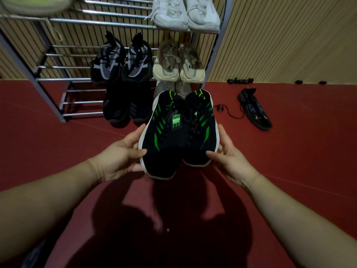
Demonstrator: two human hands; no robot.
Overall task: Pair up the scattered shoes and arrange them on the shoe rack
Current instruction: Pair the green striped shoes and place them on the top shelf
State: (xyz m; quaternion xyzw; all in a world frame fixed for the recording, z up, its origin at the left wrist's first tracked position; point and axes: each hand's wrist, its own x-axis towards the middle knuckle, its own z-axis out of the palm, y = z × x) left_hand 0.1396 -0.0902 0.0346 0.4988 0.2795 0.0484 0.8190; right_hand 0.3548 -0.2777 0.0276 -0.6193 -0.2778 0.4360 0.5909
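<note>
I hold a pair of black shoes with green stripes (173,132) side by side in the air, toes toward me, in front of the metal shoe rack (63,102). My left hand (123,157) grips the left shoe's outer side; my right hand (229,157) grips the right shoe's outer side. On the rack's middle shelf sit a black-and-grey pair (119,62) and a beige pair (178,64). A white pair (186,13) stands on the shelf above. A black pair (125,109) rests on the lowest shelf, next to a grey pair (170,87) partly hidden behind the held shoes.
A single black shoe with orange marks (255,111) lies on the red floor (58,144) right of the rack, its lace trailing left. A pale green shoe (34,4) shows blurred at the top left. A ribbed wooden wall (280,39) stands behind.
</note>
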